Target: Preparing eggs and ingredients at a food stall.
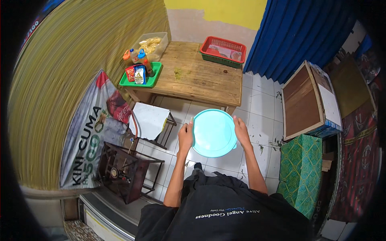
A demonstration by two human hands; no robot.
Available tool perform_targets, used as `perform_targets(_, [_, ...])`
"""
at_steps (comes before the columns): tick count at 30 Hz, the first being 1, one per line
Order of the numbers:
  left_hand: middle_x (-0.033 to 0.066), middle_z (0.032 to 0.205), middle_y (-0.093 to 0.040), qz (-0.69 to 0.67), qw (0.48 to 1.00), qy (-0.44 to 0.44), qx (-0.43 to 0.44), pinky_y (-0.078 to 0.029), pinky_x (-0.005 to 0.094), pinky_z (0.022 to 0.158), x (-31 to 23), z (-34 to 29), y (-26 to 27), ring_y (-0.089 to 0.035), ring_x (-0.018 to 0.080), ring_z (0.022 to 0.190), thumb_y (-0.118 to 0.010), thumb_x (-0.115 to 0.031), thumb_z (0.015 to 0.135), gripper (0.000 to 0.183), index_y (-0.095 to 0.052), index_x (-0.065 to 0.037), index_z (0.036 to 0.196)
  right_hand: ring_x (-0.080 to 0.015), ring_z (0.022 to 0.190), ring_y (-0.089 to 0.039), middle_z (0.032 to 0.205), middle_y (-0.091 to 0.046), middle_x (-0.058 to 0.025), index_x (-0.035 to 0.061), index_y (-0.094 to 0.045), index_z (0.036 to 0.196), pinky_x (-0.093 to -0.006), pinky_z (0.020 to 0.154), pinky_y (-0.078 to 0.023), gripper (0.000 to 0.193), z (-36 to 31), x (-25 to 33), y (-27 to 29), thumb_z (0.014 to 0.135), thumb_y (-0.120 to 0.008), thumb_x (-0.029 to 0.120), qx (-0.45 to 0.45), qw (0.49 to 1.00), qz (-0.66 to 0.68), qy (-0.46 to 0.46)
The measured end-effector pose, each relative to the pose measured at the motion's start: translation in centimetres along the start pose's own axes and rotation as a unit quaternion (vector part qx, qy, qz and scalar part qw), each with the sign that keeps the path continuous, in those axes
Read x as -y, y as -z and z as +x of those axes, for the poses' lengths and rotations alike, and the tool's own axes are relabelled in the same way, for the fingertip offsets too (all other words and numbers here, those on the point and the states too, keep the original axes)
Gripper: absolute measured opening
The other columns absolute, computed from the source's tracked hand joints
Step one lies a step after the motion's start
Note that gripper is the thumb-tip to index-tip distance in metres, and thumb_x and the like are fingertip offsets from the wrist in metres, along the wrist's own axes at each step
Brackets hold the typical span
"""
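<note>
Here, a round pale turquoise plastic lid (213, 132) is held flat above the white tiled floor (257, 124), in front of the body. Its left rim is gripped by the left hand (185, 135) and its right rim by the right hand (241, 130); on both hands the fingers are wrapped over the edge and closed on the lid, with the thumbs laid on top. The lid's surface is seen to be smooth and slightly glossy, with a raised ring near the rim.

To the left, a dark metal stove stand (124, 170) is set on the floor, and just beyond it a sheet of white board (148, 119) is laid on a black wire frame. A large printed banner (94, 132) in grey, red and white is hung against the yellow-green wall on the left.

To the right, a box wrapped in green patterned cloth (302, 172) is seen, and behind it a flat wooden crate (307, 100) with a pale frame.

Farther off, a rough wooden table (201, 76) is placed against the wall. On its left end a green tray (155, 78) is set, in which small red and blue packets and orange-capped bottles are stood. Behind the tray a clear plastic tub (152, 45) of pale snacks is kept. At the far right corner of the table a red mesh basket (223, 51) is placed, beside a blue curtain (297, 32).
</note>
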State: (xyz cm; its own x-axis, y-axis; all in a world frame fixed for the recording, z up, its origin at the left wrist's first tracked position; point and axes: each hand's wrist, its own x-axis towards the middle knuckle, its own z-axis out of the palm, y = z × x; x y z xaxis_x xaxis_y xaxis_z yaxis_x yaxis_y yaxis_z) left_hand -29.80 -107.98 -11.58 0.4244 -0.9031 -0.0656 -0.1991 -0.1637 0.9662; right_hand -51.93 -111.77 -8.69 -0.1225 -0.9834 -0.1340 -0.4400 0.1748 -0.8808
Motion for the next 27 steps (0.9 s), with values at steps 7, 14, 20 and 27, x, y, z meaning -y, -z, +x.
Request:
perform_targets(7, [0.0142, 0.057, -0.042, 0.029, 0.999, -0.002, 0.022, -0.036, 0.0372, 0.055, -1.8, 5.5, 1.3, -0.038, 0.0194, 0.057, -0.045, -0.035, 0.093, 0.047, -0.045, 0.004, 0.069, -0.0367, 0.076, -0.059, 0.077, -0.060, -0.0248, -0.0042, -0.055, 0.081, -0.0409, 0.071, -0.044, 0.049, 3.7, 1.6, -3.8, 0.092, -0.047, 0.042, -0.033, 0.999, -0.021, 0.013])
perform_targets(14, [0.0208, 0.065, -0.050, 0.051, 0.998, -0.017, 0.028, -0.039, 0.0398, 0.061, 0.2, 11.7, -0.2, -0.046, 0.0266, 0.061, -0.042, -0.037, 0.095, 0.045, -0.048, 0.004, 0.077, -0.0344, 0.070, -0.059, 0.073, -0.060, -0.0238, -0.0056, -0.059, 0.080, -0.0408, 0.067, -0.044, 0.050, 10.0, 3.1, -6.0, 0.091, -0.049, 0.042, -0.043, 0.997, -0.061, 0.015])
perform_targets(20, [0.0147, 0.058, -0.040, 0.008, 0.999, -0.026, 0.030, -0.034, 0.0368, 0.053, 0.2, 19.6, -2.5, -0.036, 0.0161, 0.059, -0.047, -0.037, 0.093, 0.046, -0.042, 0.004, 0.071, -0.0340, 0.072, -0.059, 0.075, -0.061, -0.0228, -0.0046, -0.059, 0.082, -0.0402, 0.068, -0.044, 0.050, 18.4, 1.4, -8.0, 0.091, -0.048, 0.044, -0.015, 1.000, -0.019, 0.007])
perform_targets(27, [0.0120, 0.056, -0.036, 0.032, 0.999, -0.005, 0.023, -0.033, 0.0356, 0.052, 0.7, 28.6, -4.9, -0.034, 0.0144, 0.059, -0.050, -0.038, 0.092, 0.049, -0.041, 0.003, 0.067, -0.0212, 0.070, -0.056, 0.074, -0.060, -0.0169, -0.0054, -0.057, 0.085, -0.0345, 0.067, -0.044, 0.051, 26.6, 2.8, -10.3, 0.091, -0.048, 0.044, -0.018, 1.000, -0.004, 0.000])
